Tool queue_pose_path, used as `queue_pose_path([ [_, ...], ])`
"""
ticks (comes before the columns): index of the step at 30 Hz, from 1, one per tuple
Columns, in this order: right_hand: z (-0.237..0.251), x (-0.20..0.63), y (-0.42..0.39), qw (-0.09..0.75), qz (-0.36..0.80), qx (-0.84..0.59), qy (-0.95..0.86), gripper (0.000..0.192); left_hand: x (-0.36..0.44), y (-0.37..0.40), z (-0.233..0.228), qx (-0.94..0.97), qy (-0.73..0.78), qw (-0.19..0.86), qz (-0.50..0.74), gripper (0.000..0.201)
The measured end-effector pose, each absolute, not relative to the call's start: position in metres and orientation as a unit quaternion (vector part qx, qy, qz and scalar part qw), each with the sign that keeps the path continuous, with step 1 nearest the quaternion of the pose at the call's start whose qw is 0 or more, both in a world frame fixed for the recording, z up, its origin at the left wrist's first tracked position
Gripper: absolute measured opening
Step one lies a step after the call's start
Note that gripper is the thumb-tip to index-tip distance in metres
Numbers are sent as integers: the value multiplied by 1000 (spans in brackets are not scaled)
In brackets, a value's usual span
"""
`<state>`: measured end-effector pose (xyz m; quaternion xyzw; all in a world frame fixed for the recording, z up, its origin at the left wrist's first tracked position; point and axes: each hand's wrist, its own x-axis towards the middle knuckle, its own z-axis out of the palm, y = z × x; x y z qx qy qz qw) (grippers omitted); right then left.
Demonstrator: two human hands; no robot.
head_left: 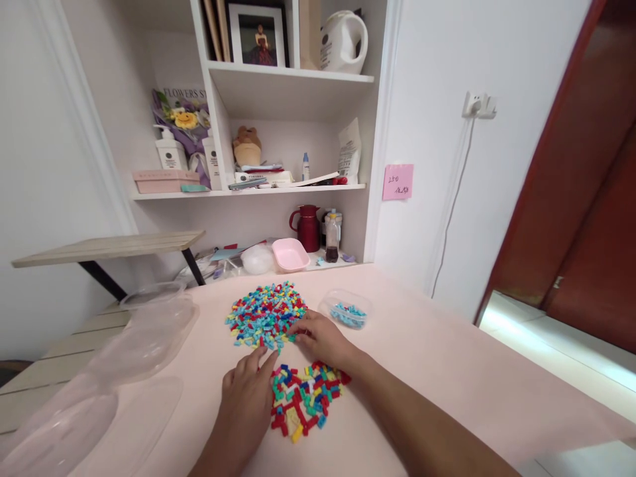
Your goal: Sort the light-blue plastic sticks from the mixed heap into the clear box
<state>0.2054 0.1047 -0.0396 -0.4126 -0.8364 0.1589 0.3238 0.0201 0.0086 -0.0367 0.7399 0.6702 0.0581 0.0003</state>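
A large pile of small coloured toy building bricks (265, 311), mostly light blue with red, yellow and dark blue, lies on the pink tabletop. Nearer to me is a smaller spread of bricks (301, 397) in red, green, yellow and blue. At the large pile's near edge, my left hand (248, 387) rests with its fingers stretched forward and apart. My right hand (322, 339) reaches the pile's right edge, thumb and fingertips drawn together among the bricks; what they pinch is too small to make out. Just beyond it stands a clear plastic tub (355, 298) holding light blue bricks (348, 315).
Clear plastic containers (149, 331) and a flat lid (144, 414) lie along the left side. At the back are a pink basin (291, 255), a dark red jug (308, 228) and a bottle (332, 238). A wooden stand (109, 246) rises at the left, below shelves (293, 73).
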Motion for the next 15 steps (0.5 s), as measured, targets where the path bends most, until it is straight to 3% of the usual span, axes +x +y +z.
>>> queue_pose_path([
  [11, -37, 195, 90, 258, 147, -369, -881, 26, 20, 7, -34, 751, 655, 16, 80, 60],
  [15, -36, 197, 91, 251, 162, -368, -881, 21, 18, 8, -38, 748, 656, 11, 102, 53],
])
